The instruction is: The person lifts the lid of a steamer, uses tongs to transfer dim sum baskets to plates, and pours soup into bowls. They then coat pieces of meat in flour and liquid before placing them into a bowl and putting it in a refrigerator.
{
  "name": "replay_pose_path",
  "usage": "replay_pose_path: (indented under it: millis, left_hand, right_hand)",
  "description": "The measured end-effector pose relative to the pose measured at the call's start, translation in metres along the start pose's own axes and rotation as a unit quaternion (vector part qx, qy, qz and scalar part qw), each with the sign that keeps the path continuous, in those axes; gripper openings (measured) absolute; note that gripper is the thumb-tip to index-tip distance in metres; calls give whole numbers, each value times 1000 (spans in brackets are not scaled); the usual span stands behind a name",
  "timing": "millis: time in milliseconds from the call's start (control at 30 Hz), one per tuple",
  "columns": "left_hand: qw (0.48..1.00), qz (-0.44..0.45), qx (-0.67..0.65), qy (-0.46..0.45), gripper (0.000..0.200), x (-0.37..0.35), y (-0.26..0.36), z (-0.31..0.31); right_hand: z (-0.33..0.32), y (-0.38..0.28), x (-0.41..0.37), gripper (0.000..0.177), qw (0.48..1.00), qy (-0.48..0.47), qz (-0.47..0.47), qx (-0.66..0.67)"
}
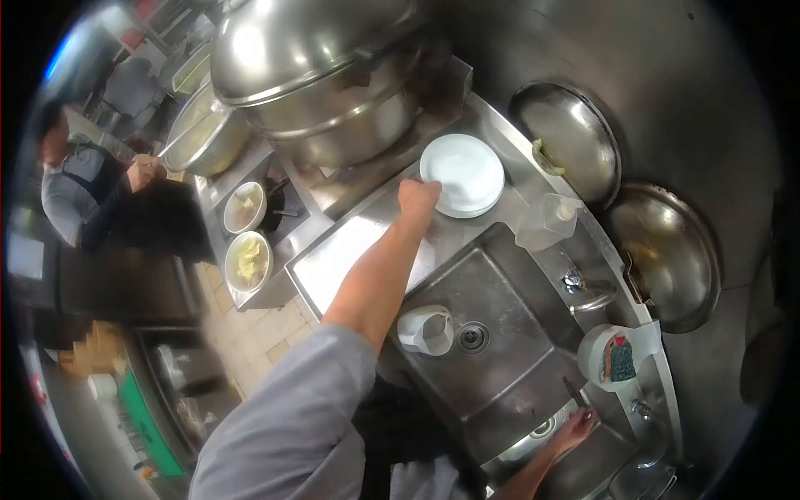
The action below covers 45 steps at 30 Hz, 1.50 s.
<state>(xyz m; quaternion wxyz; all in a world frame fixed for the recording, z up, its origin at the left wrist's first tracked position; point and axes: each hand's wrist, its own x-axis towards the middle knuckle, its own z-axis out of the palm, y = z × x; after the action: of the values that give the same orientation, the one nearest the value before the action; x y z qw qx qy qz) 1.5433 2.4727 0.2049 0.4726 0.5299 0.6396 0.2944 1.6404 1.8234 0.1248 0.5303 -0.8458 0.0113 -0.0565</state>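
Observation:
My left hand (pixel 418 197) reaches out over the steel counter and is closed at the near rim of a small stack of white plates (pixel 462 172). Low on the right, my right hand (pixel 575 429) is over the second sink basin, its fingers closed around a slim dark object (pixel 573 390) that sticks out past them. The kind of that object is too small to make out. Between my arms lies the large sink basin (pixel 508 367), where a white plastic jug (pixel 426 330) rests near the drain.
A clear plastic bottle (pixel 546 223), a faucet (pixel 583 292) and a white tub with scrubbing pads (pixel 607 358) line the sink's back edge. Metal lids (pixel 571 142) lean against the wall. A big domed steamer (pixel 333 100) stands beyond. Two food bowls (pixel 248 262) and another person (pixel 79 183) are left.

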Motion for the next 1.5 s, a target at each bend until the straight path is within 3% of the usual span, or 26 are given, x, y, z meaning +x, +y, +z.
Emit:
replay_pose_path:
  millis: [67, 133, 233, 367, 400, 533, 600, 633, 667, 700, 767, 800, 867, 900, 933, 1000, 1033, 1133, 1167, 1233, 1267, 1300, 1400, 1433, 1467, 1500]
  left_hand:
    - [998, -23, -60, -23, 42, -4, -2, -10]
    - [965, -37, -248, -78, 34, -22, -13, -40]
    - [975, -42, -211, -55, 59, -66, -60, -108]
    - [980, -65, -186, -38, 58, -108, -152, -200]
    - [982, -87, -164, -17, 60, -116, -167, -214]
    - [984, -106, -143, 14, 61, -117, -221, -241]
    - [997, -42, 59, -28, 57, -96, -243, -254]
    - [998, -37, 50, -25, 57, -97, -249, -256]
    - [974, 121, 188, 28, 58, -107, -245, -256]
    - [905, 272, 317, 83, 61, -116, -231, -256]
    - [978, 133, 136, -80, 72, -181, -146, -245]
    - [981, 68, 39, -180, 80, -200, -125, -234]
    - [918, -43, -230, -321, 85, -240, -96, -217]
    - [851, -120, -366, -358, 83, -251, -82, -212]
    - [849, -115, -366, -364, 83, -250, -65, -209]
    - [711, -208, -576, -346, 47, -239, -36, -215]
    - [710, -208, -571, -355, 47, -229, -23, -224]
    - [788, -108, -521, -310, 33, -191, 13, -243]
    - [784, -105, -523, -317, 33, -181, 18, -250]
    - [852, -10, -373, -368, 37, -161, 27, -263]
    - [866, 35, -266, -421, 57, -154, 35, -271]
    - [865, 38, -265, -424, 57, -149, 43, -280]
    - [813, 396, 10, -427, 104, -123, 79, -310]
    - [815, 389, -4, -429, 97, -124, 128, -343]
    - [756, 576, 4, -310, 80, -105, 161, -352]
    - [738, 618, -26, -270, 56, -95, 199, -368]
  right_hand:
    - [-30, 11, -17, 34, 995, 18, -98, -8]
    - [-54, 2, -40, 31, 994, 33, -107, 11]
    - [-96, -11, -63, 29, 992, 68, -106, 11]
    - [-109, -25, -82, 25, 991, 77, -92, 59]
    - [-93, -63, -86, 27, 987, 66, -126, 73]
    - [-35, -87, -87, 19, 978, -76, -66, 182]
    - [-7, -109, -94, 18, 955, -201, -143, 163]
    - [2, -121, -101, 18, 953, -200, -152, 168]
    - [10, -130, -110, 18, 944, -220, -144, 199]
    - [20, -142, -119, 18, 934, -240, -136, 229]
    - [38, -168, -135, 18, 933, -258, -105, 227]
    - [53, -176, -144, 18, 913, -243, -55, 321]
    - [84, -203, -166, 17, 860, -212, 18, 464]
    - [100, -221, -179, 17, 859, -209, 13, 466]
    - [117, -240, -192, 16, 836, -222, 26, 501]
    - [146, -268, -217, 16, 807, -254, 48, 531]
    - [158, -276, -231, 16, 808, -244, 45, 534]
    - [198, -301, -263, 24, 837, -372, -9, 400]
    - [210, -314, -272, 24, 839, -367, -15, 401]
    - [230, -339, -292, 30, 831, -454, -43, 317]
    - [238, -349, -300, 30, 823, -467, -50, 318]
    - [244, -357, -302, 30, 825, -463, -51, 321]
    - [255, -364, -304, 30, 835, -445, -131, 295]
    - [255, -362, -303, 30, 838, -439, -131, 296]
    - [254, -359, -301, 32, 851, -415, -77, 312]
    - [251, -354, -298, 35, 860, -391, -22, 326]
